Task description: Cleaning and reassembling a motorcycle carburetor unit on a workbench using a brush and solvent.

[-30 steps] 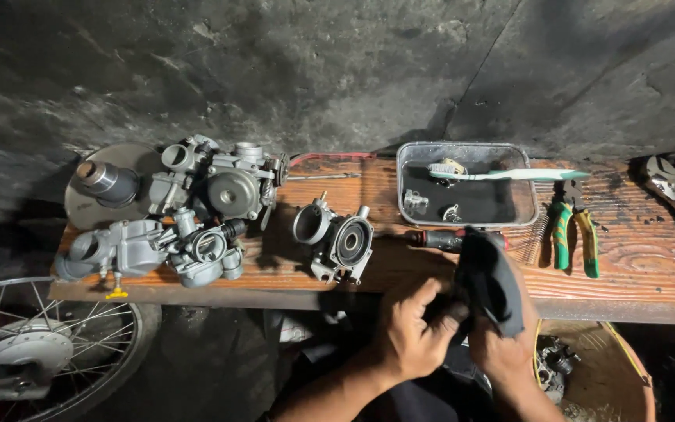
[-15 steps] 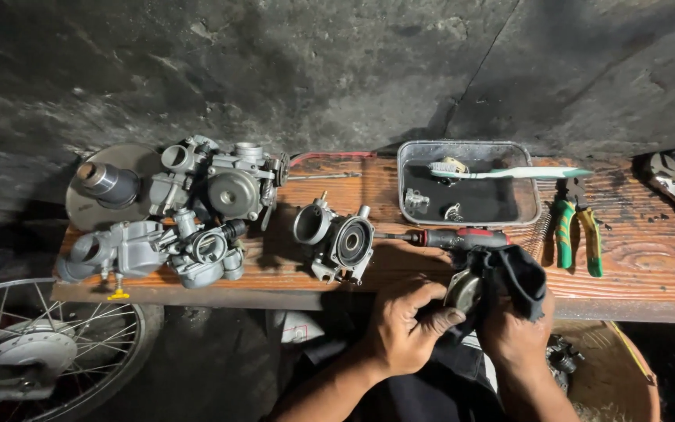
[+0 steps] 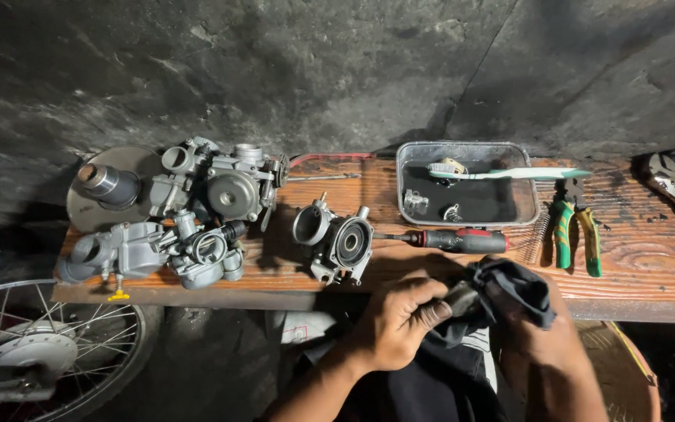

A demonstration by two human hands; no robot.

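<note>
No packages, signs or screens are in view. One possible label: a small white rectangular patch with faint red marking (image 3: pixel 294 332) sits below the front edge of the counter (image 3: pixel 626 273), just left of the person's left forearm. Its surface is too small and dim to make out further.

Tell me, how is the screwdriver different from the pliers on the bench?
The screwdriver has a red and black handle; the pliers have green grips. The screwdriver lies crosswise just in front of the metal tray; the pliers lie to the right of it, handles toward the person. Both rest flat on the wooden bench.
</note>
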